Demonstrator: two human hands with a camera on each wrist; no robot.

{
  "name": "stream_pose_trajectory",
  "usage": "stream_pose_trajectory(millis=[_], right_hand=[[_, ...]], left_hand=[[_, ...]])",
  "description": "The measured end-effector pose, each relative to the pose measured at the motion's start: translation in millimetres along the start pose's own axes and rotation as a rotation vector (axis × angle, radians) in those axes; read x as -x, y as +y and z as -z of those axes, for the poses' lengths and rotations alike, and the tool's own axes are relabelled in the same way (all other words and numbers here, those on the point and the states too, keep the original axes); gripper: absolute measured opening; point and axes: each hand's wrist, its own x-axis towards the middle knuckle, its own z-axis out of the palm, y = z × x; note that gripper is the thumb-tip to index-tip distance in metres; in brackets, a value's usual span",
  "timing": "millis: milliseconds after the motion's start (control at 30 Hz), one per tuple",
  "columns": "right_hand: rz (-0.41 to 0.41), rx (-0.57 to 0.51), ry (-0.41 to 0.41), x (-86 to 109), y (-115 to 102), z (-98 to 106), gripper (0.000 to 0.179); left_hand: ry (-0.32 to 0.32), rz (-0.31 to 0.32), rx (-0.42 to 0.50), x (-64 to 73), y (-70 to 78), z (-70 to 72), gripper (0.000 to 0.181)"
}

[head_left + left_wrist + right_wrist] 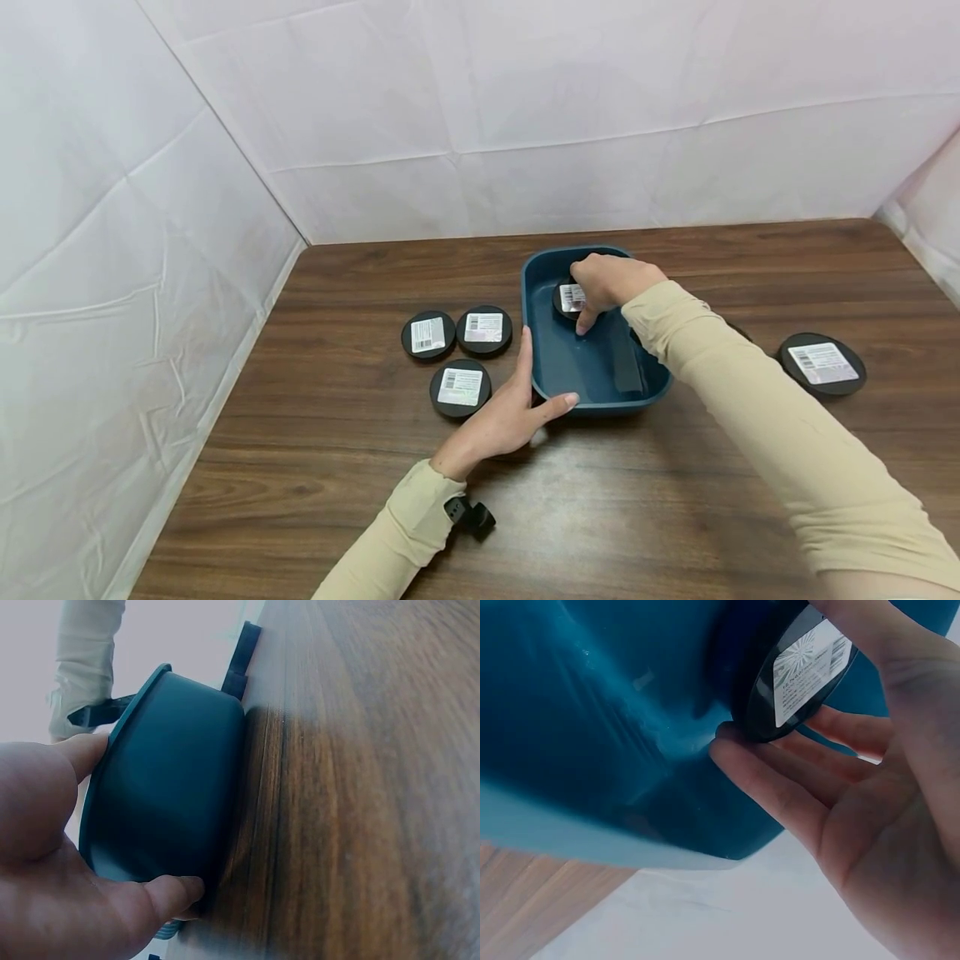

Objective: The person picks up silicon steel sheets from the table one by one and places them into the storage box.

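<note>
My right hand (617, 282) grips a black disc (812, 671); my outstretched left hand (501, 417) steadies the blue tub (581, 367) beneath. Likely placing: release gently.

Dark-blue tub (581, 358): open-topped, rounded corners, stood upright. Black round disc (570, 300), white barcode label (810, 669) facing up, was gripped inside tub, toward 11 o'clock in head view.

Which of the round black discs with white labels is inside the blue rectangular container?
The round black disc held by the right hand; the other labelled discs lie outside the blue container, on the brown wooden table.
</note>
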Motion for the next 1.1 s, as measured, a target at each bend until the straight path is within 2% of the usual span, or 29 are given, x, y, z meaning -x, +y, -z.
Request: stream_pose_trajectory(millis=[267, 767, 1100], right_hand=[[0.004, 0.021, -0.023, -4.6, -3, -1, 0.070], [-0.015, 0.040, -0.029, -3.4, -9, 0, 0.062], [-0.045, 0.044, -0.088, -0.7, -13, 2, 0.076]], left_hand=[[0.002, -0.002, -0.023, 0.3, -0.8, -0.5, 0.101], [0.002, -0.021, -0.021, 1.1, 0.3, -0.2, 0.101], [-0.002, -0.020, -0.008, 1.1, -0.6, -0.4, 0.101]])
